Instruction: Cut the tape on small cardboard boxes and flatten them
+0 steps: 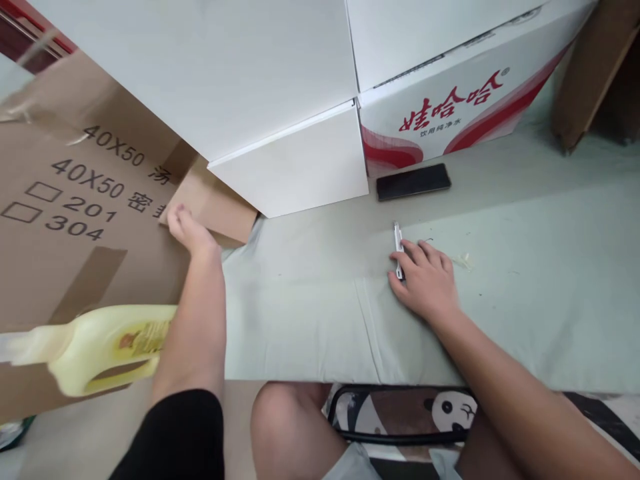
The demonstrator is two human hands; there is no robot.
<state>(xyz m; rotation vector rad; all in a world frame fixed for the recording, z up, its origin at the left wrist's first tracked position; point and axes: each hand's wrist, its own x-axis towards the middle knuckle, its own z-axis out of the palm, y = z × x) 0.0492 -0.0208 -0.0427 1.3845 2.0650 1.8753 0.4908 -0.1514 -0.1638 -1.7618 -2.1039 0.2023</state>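
Note:
On the left, my left hand [186,230] curls its fingers at the near left edge of a small brown cardboard box [217,203]. The fingertips are partly hidden. This box sits between the white boxes and a large printed carton. My right hand [426,279] rests on the cloth-covered table with fingers spread. Its index finger lies across a white utility knife [397,235], and the thumb is beside the knife's lower end. The knife lies flat on the cloth.
A black phone [414,182] lies before a white and red water carton [440,120]. White boxes [295,167] stand at the back. At left are a large brown carton [135,267] and a yellow bottle [110,340]. A brown cardboard piece [590,73] stands back right.

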